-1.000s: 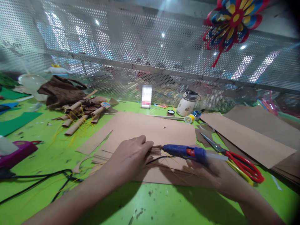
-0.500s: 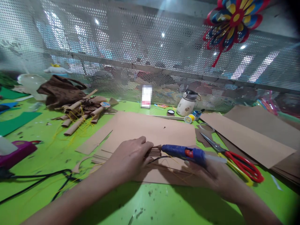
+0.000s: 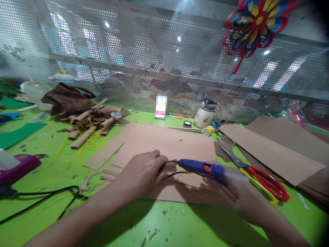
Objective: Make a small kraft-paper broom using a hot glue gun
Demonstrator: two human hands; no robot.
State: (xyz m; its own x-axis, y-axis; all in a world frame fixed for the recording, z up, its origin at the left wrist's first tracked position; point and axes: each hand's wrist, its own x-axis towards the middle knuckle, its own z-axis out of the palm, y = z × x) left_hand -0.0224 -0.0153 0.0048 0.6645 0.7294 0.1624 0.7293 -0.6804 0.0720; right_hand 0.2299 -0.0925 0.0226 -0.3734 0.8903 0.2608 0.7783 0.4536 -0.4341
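My left hand [image 3: 145, 171] is closed on a small stack of folded brown paper [image 3: 169, 167], whose layered edges stick out past the fingertips. In my right hand [image 3: 231, 192] is a blue hot glue gun [image 3: 202, 168] with a red part and a clear glue stick [image 3: 238, 176] at its back. Its nozzle points left and meets the upper right edge of the folded paper; whether it touches I cannot tell. Both hands are above brown paper sheets [image 3: 164, 137]. Some fingers of each hand are hidden.
Scissors [image 3: 257, 175] with red and yellow handles lie at the right, beside stacked brown paper [image 3: 272, 151]. Rolled paper pieces [image 3: 84, 133] with yellow thread lie left. Behind are a thread spool [image 3: 207, 130] and a white bottle [image 3: 205, 115]. A black cable [image 3: 46, 192] crosses the left.
The glue gun has shifted very slightly to the right along the paper's edge. My left hand keeps its hold on the folded paper.
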